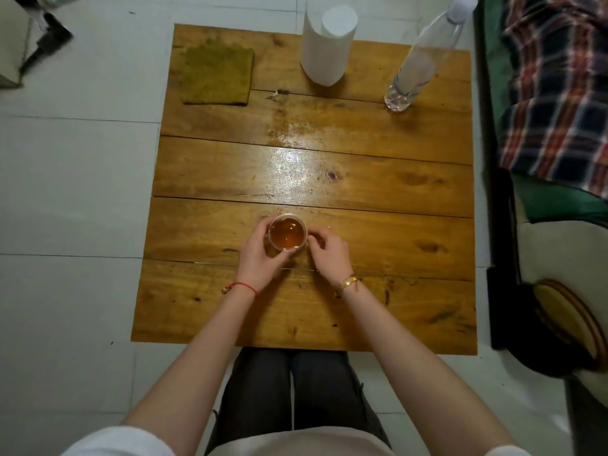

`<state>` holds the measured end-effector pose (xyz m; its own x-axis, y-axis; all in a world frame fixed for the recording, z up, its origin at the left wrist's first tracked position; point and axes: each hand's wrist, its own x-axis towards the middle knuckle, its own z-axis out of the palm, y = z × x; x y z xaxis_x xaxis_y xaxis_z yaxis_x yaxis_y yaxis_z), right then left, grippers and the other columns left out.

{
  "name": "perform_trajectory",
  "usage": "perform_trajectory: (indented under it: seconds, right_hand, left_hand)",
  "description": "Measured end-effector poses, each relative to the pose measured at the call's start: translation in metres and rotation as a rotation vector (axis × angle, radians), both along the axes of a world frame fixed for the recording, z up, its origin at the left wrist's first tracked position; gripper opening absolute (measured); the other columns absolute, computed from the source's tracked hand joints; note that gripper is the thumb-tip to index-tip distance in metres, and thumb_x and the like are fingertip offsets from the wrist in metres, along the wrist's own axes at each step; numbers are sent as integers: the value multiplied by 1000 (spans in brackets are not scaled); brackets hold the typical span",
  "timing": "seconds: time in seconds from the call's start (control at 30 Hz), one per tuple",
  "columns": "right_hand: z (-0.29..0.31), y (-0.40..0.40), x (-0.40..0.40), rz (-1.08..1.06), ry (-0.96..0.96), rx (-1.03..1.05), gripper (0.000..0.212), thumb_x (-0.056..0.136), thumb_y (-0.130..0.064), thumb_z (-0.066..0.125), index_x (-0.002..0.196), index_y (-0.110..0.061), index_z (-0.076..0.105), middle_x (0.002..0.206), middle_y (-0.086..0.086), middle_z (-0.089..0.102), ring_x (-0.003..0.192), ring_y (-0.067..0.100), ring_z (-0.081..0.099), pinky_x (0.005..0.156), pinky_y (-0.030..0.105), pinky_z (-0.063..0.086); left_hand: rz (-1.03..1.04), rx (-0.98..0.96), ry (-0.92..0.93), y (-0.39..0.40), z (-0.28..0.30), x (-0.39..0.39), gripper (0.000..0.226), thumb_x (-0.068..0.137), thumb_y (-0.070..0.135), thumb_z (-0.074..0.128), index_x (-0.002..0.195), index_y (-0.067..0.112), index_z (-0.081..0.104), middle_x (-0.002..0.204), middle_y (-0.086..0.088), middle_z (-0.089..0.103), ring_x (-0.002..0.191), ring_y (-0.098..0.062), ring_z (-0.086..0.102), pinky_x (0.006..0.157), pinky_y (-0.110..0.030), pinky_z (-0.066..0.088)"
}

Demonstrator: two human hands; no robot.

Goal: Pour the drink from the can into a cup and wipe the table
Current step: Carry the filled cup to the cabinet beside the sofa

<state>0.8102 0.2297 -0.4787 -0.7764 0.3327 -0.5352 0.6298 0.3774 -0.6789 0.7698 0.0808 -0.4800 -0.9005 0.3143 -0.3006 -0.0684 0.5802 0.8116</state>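
Spillage is the main risk: the cup [287,232] stands on the near middle of the table [411,317], filled close to its rim with amber drink, so a quick lift or a tilt would likely slop it over. The left hand [256,258] curls round the cup's left side and grips it; the right hand [329,251] touches the right side with bent fingertips, though how firmly I cannot tell. No can is in view. A wet, shiny patch [291,153] lies beyond the cup. The green cloth [217,75], paper roll [325,51] and water bottle [418,67] stand well apart along the far edge, nothing blocking the reach to them.
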Motion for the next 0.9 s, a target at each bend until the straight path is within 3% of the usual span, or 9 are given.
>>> perform_trajectory:
  seconds: [0.17, 0.33, 0.47, 0.53, 0.67, 0.8, 0.9]
  right_hand:
    - [23, -2, 1, -57, -64, -133, 24, 99, -14, 49, 115, -12, 67, 92, 3, 69, 72, 9, 58, 57, 10, 42]
    - [79, -10, 5, -155, -100, -359, 22, 101, -16, 44, 105, -15, 66, 98, 5, 69, 78, 13, 63, 81, 36, 54]
    - [134, -17, 15, -159, -100, -411, 23, 102, -16, 43, 106, -13, 65, 94, 3, 69, 75, 8, 61, 78, 29, 54]
    - [160, -21, 23, -160, -87, -443, 23, 102, -14, 43, 106, -9, 66, 91, 3, 68, 72, 8, 60, 73, 24, 52]
    - [197, -31, 39, -121, -69, -471, 25, 101, -15, 45, 98, -9, 69, 83, -1, 69, 72, 9, 59, 73, 24, 51]
    - [222, -39, 54, -34, -78, -478, 28, 102, -19, 44, 105, -8, 69, 95, 9, 71, 82, 12, 62, 83, 29, 53]
    - [238, -50, 58, 53, -73, -479, 30, 102, -19, 43, 108, -7, 70, 102, 11, 73, 87, 14, 64, 80, 23, 54]
  left_hand:
    - [18, 11, -28, -5, 31, 1, 65, 71, 25, 86, 126, 23, 52, 124, 8, 60, 111, -8, 59, 93, -27, 54]
    - [-16, -18, 25, -17, 95, 6, 65, 72, 29, 85, 128, 22, 53, 124, 11, 60, 109, -5, 56, 89, -18, 49]
    - [5, -12, 35, -27, 153, 17, 64, 71, 28, 85, 126, 24, 53, 117, 16, 58, 103, 6, 52, 83, -3, 42]
    - [6, 1, 28, -33, 178, 26, 65, 71, 27, 85, 128, 22, 53, 120, 13, 60, 107, 0, 55, 85, -6, 44]
    - [17, 7, 36, -48, 220, 45, 69, 70, 26, 86, 130, 18, 53, 125, 4, 61, 113, -12, 57, 92, -29, 53]
    - [66, 24, 26, -62, 254, 65, 68, 70, 25, 86, 130, 21, 54, 125, 6, 61, 113, -10, 57, 95, -29, 52]
    - [107, 29, 30, -77, 274, 78, 68, 71, 23, 85, 131, 20, 53, 125, 4, 60, 115, -11, 56, 96, -29, 52]
